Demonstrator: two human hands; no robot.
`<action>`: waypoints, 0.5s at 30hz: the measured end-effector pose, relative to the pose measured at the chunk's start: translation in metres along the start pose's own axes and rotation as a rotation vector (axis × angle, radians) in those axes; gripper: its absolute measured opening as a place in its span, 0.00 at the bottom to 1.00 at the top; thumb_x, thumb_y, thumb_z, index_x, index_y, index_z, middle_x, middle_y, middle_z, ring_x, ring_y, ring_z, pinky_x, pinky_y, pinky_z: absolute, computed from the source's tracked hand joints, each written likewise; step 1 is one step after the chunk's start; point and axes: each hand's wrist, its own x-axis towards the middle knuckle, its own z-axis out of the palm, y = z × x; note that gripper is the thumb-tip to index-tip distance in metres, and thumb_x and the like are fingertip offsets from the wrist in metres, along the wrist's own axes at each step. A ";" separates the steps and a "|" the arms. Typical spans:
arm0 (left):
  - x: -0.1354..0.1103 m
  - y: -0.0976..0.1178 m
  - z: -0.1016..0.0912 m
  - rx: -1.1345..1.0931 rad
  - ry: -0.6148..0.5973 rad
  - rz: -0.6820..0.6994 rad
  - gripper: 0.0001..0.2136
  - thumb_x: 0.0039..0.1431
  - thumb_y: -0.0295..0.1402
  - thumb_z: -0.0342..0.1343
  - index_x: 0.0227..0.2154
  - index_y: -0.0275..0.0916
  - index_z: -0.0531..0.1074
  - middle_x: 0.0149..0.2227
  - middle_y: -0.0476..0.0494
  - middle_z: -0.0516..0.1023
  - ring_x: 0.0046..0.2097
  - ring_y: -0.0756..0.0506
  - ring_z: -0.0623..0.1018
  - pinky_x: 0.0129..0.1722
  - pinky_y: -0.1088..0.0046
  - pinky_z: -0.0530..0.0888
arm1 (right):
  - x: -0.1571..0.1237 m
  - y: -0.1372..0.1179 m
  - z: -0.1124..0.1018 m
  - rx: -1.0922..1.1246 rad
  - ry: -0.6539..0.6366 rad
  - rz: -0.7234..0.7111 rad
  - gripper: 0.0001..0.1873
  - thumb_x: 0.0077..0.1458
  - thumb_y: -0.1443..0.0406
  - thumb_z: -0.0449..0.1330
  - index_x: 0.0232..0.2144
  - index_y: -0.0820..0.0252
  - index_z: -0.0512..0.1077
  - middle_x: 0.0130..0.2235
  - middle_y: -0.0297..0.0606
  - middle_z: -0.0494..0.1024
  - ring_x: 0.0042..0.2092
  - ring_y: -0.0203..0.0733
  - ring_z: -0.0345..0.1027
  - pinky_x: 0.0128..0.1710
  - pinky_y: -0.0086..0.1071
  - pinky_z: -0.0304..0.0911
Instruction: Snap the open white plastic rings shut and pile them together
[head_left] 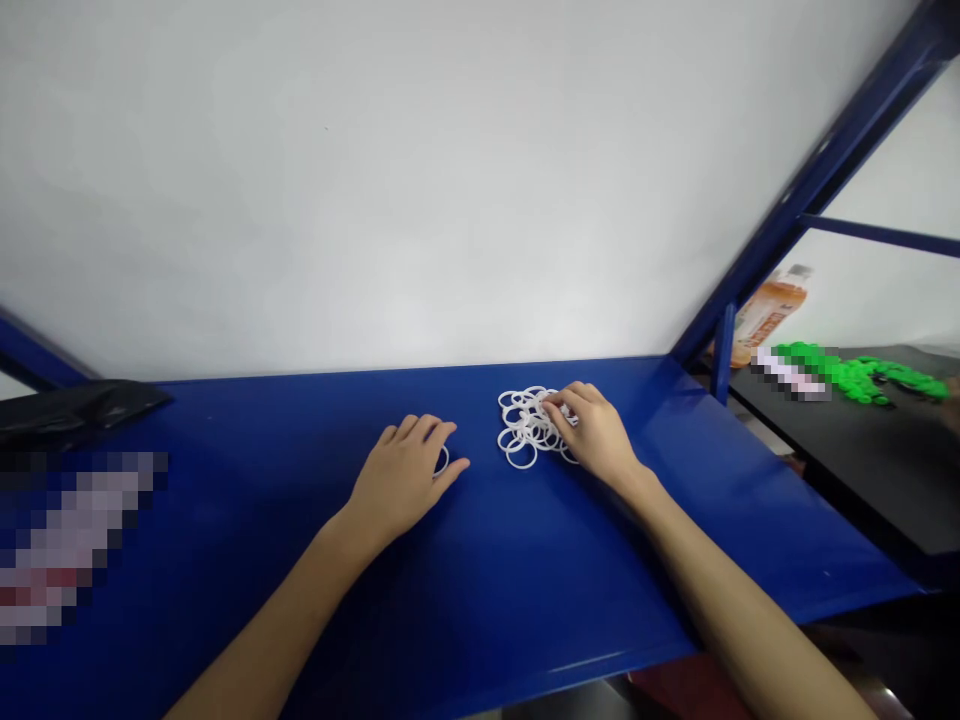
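Observation:
A loose pile of thin white rings lies on the blue metal shelf. My right hand rests on the pile's right side, with its thumb and fingertips pinched together on a white ring; the fingers partly cover the rings there. To the left of the pile, my left hand hovers low over the shelf or touches it, thumb and index finger spread apart. A single white ring shows between that thumb and index finger, partly hidden by the hand.
A black plastic bag lies at the left, above a pixelated patch. Blue frame posts slant up on the right. Beyond them, a black table holds green rings and an orange drink bottle. A white wall stands behind.

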 end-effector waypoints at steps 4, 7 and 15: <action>-0.001 -0.006 0.006 0.003 -0.109 -0.075 0.20 0.64 0.42 0.55 0.53 0.34 0.71 0.50 0.34 0.75 0.51 0.34 0.73 0.50 0.52 0.71 | -0.001 -0.007 -0.001 0.031 0.040 -0.048 0.09 0.66 0.63 0.55 0.36 0.58 0.74 0.36 0.40 0.77 0.40 0.45 0.68 0.42 0.38 0.65; -0.001 -0.005 0.008 -0.169 -0.131 -0.029 0.19 0.63 0.35 0.56 0.56 0.36 0.68 0.51 0.37 0.75 0.52 0.37 0.73 0.52 0.55 0.71 | -0.003 -0.019 0.000 0.089 0.032 -0.114 0.09 0.66 0.63 0.55 0.37 0.58 0.74 0.36 0.40 0.77 0.40 0.44 0.69 0.43 0.38 0.66; -0.004 0.023 0.007 -0.483 0.104 0.208 0.30 0.60 0.33 0.60 0.63 0.46 0.56 0.51 0.41 0.73 0.53 0.41 0.73 0.54 0.57 0.73 | -0.023 -0.055 0.009 0.419 -0.274 -0.142 0.09 0.65 0.61 0.58 0.45 0.57 0.72 0.35 0.35 0.78 0.33 0.37 0.72 0.34 0.29 0.66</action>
